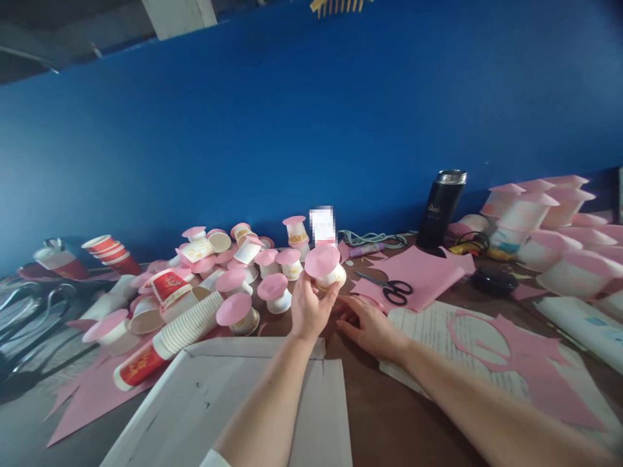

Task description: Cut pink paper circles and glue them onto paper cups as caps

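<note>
My left hand point(314, 308) is closed around a paper cup point(331, 279) topped with a round pink paper disc, holding it in front of the other cups. Low over the brown table, my right hand point(372, 327) has its fingers bent and apart, with nothing visible in them. Just behind it shows a bit of pink paper point(368, 300), and I cannot tell whether the fingers touch it. Black-handled scissors point(396, 292) lie beyond that hand on pink paper sheets point(433, 279). Left of my left hand stand several disc-topped cups point(274, 292).
A stack of nested cups point(189, 327) lies at the left near a white box point(195, 395). At the back stands a black thermos point(440, 211), right of a coiled cable point(384, 239). Several pink-topped cups point(549, 250) are stacked at right, behind cut pink scraps point(530, 363).
</note>
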Available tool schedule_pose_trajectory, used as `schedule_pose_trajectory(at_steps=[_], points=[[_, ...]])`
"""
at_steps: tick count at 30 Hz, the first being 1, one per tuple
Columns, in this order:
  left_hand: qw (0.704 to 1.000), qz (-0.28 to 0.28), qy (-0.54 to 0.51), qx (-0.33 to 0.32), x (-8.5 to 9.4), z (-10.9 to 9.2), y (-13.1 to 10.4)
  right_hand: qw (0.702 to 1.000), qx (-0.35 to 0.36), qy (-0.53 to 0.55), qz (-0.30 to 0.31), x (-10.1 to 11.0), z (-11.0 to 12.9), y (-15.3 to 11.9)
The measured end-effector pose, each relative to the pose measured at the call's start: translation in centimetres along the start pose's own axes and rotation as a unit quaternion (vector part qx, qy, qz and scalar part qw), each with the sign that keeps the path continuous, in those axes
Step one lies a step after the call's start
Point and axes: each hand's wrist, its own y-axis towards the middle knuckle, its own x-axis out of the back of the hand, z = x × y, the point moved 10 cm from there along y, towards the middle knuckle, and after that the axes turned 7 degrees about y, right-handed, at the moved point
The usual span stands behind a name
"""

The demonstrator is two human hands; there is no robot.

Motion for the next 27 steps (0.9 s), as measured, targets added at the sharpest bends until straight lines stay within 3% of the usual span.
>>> schedule_pose_trajectory(at_steps=[9, 14, 22, 27], points=[[0.997, -0.02, 0.036, -0.058, -2.4, -2.0, 1.2, 1.0, -0.016, -0.02, -0.006, 0.1, -0.8, 0.2], [0.999, 0.019, 0.018, -0.047, -3.0, -2.2, 1.4, 1.0, -0.018, -0.002, -0.021, 0.1, -1.4, 0.2], [0.999, 0.015, -0.026, 0.035, -0.1, -1.6, 1.0, 0.999, -0.024, 0.023, -0.036, 0.3, -1.1, 0.4], [0.997, -0.003, -0.012, 0.07, 3.5, -1.3, 3.3, 0.999, -0.023, 0.035, -0.03, 0.3, -0.9, 0.4]])
